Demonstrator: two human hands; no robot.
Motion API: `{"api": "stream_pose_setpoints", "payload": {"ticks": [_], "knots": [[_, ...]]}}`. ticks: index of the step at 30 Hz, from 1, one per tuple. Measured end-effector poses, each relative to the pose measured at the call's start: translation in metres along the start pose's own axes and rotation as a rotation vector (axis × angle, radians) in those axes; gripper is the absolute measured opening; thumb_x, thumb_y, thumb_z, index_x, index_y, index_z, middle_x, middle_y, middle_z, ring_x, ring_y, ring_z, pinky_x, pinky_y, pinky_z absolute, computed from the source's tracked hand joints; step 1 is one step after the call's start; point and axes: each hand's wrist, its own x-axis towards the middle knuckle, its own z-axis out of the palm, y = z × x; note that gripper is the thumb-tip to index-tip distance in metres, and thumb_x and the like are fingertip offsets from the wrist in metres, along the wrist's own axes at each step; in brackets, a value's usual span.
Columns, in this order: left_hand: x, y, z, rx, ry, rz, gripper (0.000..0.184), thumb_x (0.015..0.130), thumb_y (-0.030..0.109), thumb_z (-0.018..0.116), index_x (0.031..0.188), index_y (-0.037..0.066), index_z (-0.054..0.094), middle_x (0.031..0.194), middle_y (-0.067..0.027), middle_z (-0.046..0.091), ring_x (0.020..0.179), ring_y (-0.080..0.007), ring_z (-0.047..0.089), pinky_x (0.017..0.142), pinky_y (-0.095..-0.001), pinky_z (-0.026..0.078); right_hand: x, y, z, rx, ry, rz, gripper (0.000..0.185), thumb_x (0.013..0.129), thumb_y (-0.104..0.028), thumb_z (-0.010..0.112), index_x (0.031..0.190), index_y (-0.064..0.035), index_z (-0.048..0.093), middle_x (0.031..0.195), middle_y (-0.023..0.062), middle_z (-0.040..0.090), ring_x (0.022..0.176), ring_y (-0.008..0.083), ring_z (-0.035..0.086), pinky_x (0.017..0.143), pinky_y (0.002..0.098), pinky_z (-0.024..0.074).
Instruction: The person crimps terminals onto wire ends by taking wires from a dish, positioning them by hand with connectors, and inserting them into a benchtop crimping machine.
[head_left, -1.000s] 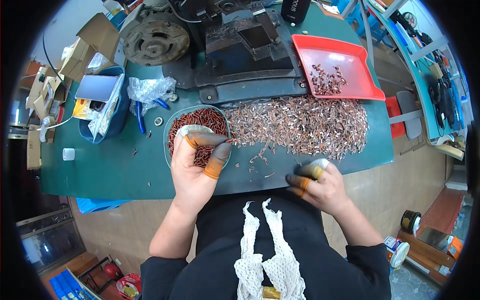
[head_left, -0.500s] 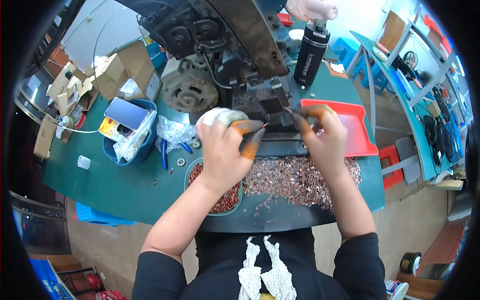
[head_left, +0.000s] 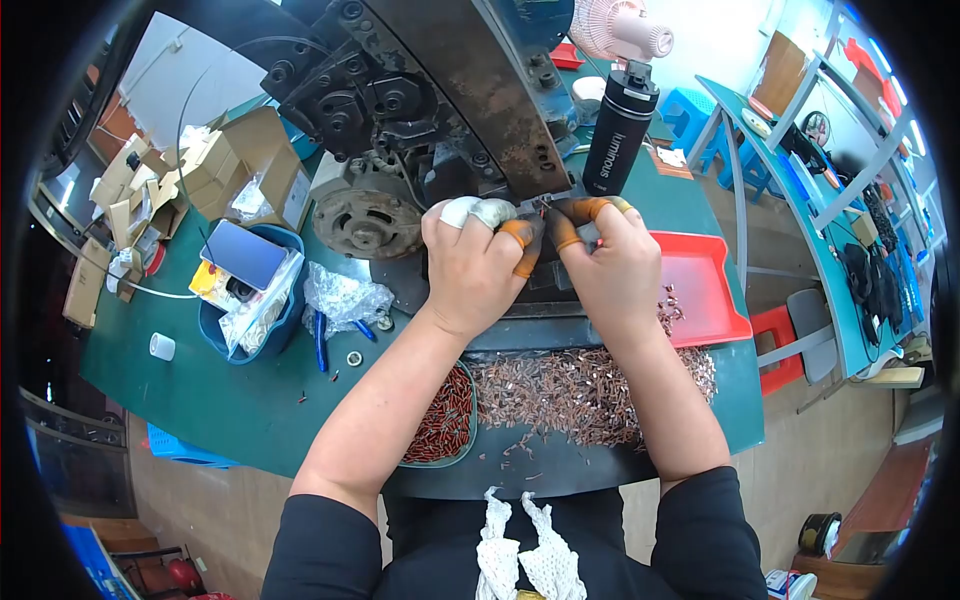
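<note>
Both hands meet at the working point of a dark metal machine (head_left: pixel 450 90). My left hand (head_left: pixel 485 250) wears dark and orange finger covers and pinches a tiny reddish part at its fingertips. Close beside it, my right hand (head_left: pixel 605 250) has thumb and forefinger pressed together; what they hold is too small to make out. Below my left forearm is a bowl of red parts (head_left: pixel 440 425), partly hidden. A wide heap of small coppery pieces (head_left: pixel 560 395) lies under the hands, in front of the machine base.
A red tray (head_left: pixel 700 285) with some small parts is at the right. A black bottle (head_left: pixel 622 130) stands behind it. At the left are a blue basket (head_left: pixel 250 340) with a phone, blue-handled pliers (head_left: pixel 320 340), plastic wrap (head_left: pixel 345 297) and open cardboard boxes (head_left: pixel 250 165).
Both hands have moved up from the bowl and table edge to the machine and come together. The view has tilted up, showing more of the machine and bottle.
</note>
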Motion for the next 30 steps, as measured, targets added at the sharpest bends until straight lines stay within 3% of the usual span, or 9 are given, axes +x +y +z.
{"api": "stream_pose_setpoints", "payload": {"ticks": [18,30], "knots": [[0.0025,0.0021,0.0078,0.118,0.023,0.050,0.037,0.061,0.014,0.078,0.090,0.015,0.054,0.092,-0.0028,0.057,0.091,-0.0257,0.052,0.083,-0.0427,0.035,0.0036,-0.0022,-0.0018,0.127,0.031,0.019,0.011,0.073,-0.006,0.073,0.079,-0.0006,0.067,0.071,0.0081,0.062,0.059,0.0171,0.055,0.052,0.0287,0.0437],[0.0032,0.0018,0.0066,0.111,0.016,0.056,0.038,0.059,0.014,0.078,0.089,0.014,0.055,0.092,-0.0031,0.057,0.092,-0.0261,0.052,0.084,-0.0433,0.035,0.0049,-0.0029,-0.0015,0.157,0.030,0.033,0.011,0.072,-0.005,0.073,0.079,-0.0002,0.067,0.070,0.0077,0.060,0.058,0.0159,0.054,0.052,0.0286,0.0430]]}}
